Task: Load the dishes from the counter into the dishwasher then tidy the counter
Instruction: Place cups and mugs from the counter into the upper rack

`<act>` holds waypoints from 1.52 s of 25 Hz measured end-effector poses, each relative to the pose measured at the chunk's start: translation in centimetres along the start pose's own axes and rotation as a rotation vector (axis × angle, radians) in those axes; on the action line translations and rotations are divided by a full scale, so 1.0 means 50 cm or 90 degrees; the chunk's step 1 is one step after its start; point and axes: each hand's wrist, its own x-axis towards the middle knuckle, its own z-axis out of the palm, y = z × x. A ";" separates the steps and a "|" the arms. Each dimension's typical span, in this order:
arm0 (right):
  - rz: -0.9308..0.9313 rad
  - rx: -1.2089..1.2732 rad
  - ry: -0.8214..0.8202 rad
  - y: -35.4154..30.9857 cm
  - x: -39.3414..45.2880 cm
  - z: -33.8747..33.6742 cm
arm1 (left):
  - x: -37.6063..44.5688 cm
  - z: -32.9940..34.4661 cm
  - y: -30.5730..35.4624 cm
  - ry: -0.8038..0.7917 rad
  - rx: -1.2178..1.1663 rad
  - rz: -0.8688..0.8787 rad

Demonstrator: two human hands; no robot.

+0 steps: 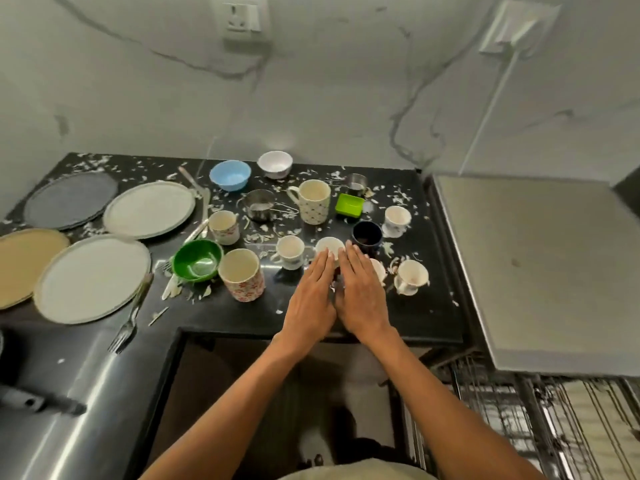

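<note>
My left hand [311, 299] and my right hand [362, 292] lie flat side by side, palms down, over the front of the black counter [242, 317]. Their straight fingertips reach a small white cup [329, 244]. Neither hand holds anything. Around them stand a dark blue cup [367, 234], a white cup [290, 251], a floral mug [241, 273], a patterned mug [313, 199] and a green bowl [197, 259]. Several plates [91, 278] lie at the left. The dishwasher rack [519, 410] is pulled out at the lower right.
White scraps litter the counter. A fork [130, 320] lies at the front left edge. A blue bowl [230, 174], a white bowl [275, 163], a green box [349, 204] and a steel cup [259, 202] stand further back. A grey appliance top [536, 265] is at the right.
</note>
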 end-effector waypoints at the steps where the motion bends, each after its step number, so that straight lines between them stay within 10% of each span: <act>1: -0.026 0.013 -0.007 -0.010 0.015 0.009 | -0.001 -0.010 -0.012 0.017 0.005 -0.013; 14: -0.307 0.168 -0.160 -0.192 0.134 0.139 | -0.061 -0.143 -0.111 0.267 0.096 -0.309; 38: 0.009 0.406 -0.141 -0.210 0.112 0.107 | -0.136 -0.173 -0.159 0.283 -0.097 -0.268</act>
